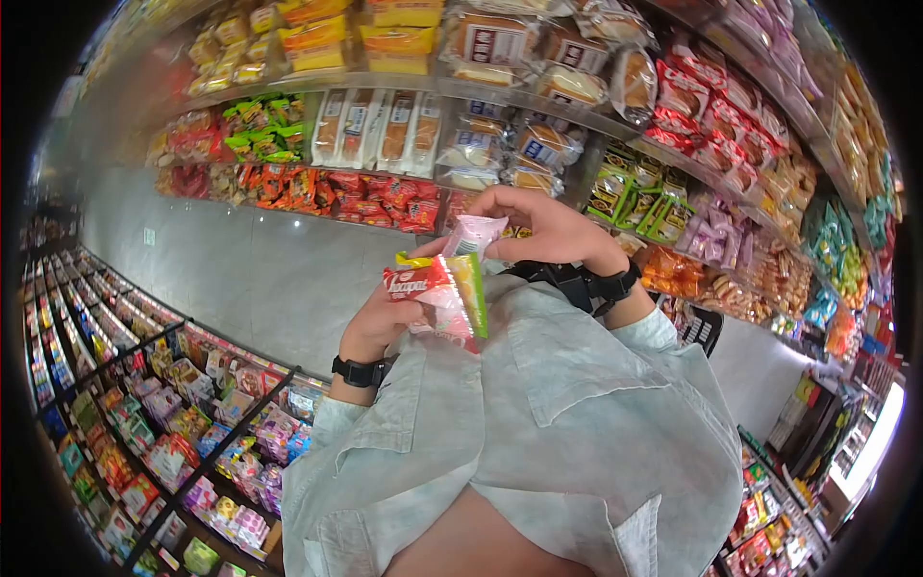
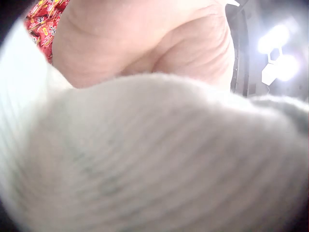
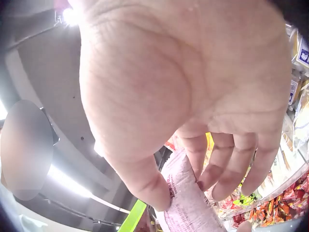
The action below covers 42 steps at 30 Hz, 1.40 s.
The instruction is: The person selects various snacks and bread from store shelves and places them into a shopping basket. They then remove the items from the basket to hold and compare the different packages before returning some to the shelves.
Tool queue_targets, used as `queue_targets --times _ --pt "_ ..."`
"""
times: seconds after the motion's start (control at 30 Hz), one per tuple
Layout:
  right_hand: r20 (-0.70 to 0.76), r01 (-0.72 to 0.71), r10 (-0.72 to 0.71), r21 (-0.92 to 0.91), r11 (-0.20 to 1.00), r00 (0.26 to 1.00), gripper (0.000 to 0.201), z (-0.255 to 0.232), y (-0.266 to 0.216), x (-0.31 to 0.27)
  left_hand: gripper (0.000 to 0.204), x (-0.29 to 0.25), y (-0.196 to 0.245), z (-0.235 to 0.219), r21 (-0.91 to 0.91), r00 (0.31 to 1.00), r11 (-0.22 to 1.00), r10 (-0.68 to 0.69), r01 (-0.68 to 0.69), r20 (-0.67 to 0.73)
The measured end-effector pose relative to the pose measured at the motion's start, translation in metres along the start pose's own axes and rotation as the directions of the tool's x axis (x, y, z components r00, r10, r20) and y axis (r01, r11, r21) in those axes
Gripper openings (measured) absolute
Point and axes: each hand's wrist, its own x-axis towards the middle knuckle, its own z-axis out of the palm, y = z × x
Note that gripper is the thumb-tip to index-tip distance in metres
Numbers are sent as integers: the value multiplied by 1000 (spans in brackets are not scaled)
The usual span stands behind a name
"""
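In the head view my left hand point(image 1: 375, 323) holds a red-and-pink snack packet point(image 1: 440, 300) in front of the shirt, its thumb over the wrapper. Behind that lies a yellow-and-green packet point(image 1: 474, 286), partly hidden, in the same hand. Just above them my right hand point(image 1: 550, 229) pinches a small pale pink packet point(image 1: 471, 235). The right wrist view shows this wrapper point(image 3: 189, 195) between thumb and fingers, with small print along it. A sleeve point(image 2: 159, 154) covers much of the left wrist view, hiding what that hand grips.
Ahead stand shelves of bagged breads point(image 1: 495, 43) and red snack packets point(image 1: 386, 200). More wrapped snacks point(image 1: 707, 106) curve round on the right. Racks of packaged goods point(image 1: 173, 423) run along the lower left, beside grey floor point(image 1: 250, 269). A dark basket point(image 1: 705, 329) shows behind the right arm.
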Motion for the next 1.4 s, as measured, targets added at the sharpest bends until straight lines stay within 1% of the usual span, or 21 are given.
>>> queue_targets --times 0.03,0.17,0.2,0.3,0.33,0.43,0.47,0.53,0.57,0.63,0.67,0.77,0.8,0.83,0.9,0.93,1.03,1.17,1.2,1.3,1.4 --pt "-16 1 0 23 1000 1000 40 -1 1 -2 104 0 -1 2 -5 1000 1000 14 -14 -6" --pt "-38 40 -40 -2 999 998 41 -1 7 -15 106 2 -16 -2 -42 999 999 20 -21 -30" --pt "-47 47 -47 -2 999 998 41 -1 11 -18 105 2 -19 -3 -76 999 997 21 -24 -32" --pt "-16 -3 4 41 999 1000 42 -3 15 -30 105 -1 -27 2 -82 999 997 8 -11 -35" --pt "-39 24 -23 21 999 999 44 -3 17 -35 100 -1 -31 0 -132 1000 991 26 -28 -18" --pt "-101 -14 18 46 999 995 45 -4 21 -50 91 -12 -58 -33 -229 995 973 -30 9 -92" --pt "-144 -2 11 67 998 989 44 -4 24 -55 83 -13 -66 -38 -300 994 954 -24 -8 -103" --pt "-229 29 -5 102 994 973 42 -3 31 -64 81 -8 -68 -33 -304 995 952 -21 -9 -97" --pt "-270 20 15 127 992 963 41 -2 32 -70 80 -10 -70 -29 -308 995 951 -24 -7 -98" --pt "-350 3 61 178 984 935 39 1 27 -86 74 0 -57 -2 -265 998 964 -41 28 -44" --pt "-467 15 40 113 993 884 34 10 14 -104 70 8 -52 6 -235 999 971 -47 48 12" --pt "-642 52 81 186 981 762 31 22 22 -130 59 16 -64 -29 -226 995 969 -101 104 25" --pt "-695 58 98 197 979 712 31 27 21 -138 52 18 -63 -31 -225 992 967 -119 123 28" --pt "-744 65 116 210 976 658 31 34 20 -145 52 19 -63 -35 -221 990 965 -132 140 51" --pt "-826 83 152 233 969 542 32 47 18 -158 52 21 -61 -45 -212 983 962 -154 172 97" --pt "-859 107 134 213 971 494 33 53 22 -164 52 21 -60 -47 -197 978 962 -162 187 134" --pt "-916 174 171 247 953 363 33 81 14 -178 51 16 -59 -39 -154 953 965 -171 213 251" --pt "-943 142 202 246 959 265 35 112 17 -198 50 10 -89 -61 -185 920 931 -251 314 299" --pt "-944 111 201 236 965 262 37 119 20 -203 47 7 -97 -66 -185 913 920 -283 345 295" --pt "-940 138 184 231 963 288 39 140 20 -215 58 -2 -113 -72 -111 884 906 -363 408 295" --pt "-928 336 244 334 881 282 44 152 19 -223 54 -13 -117 -63 -67 887 914 -367 400 279"
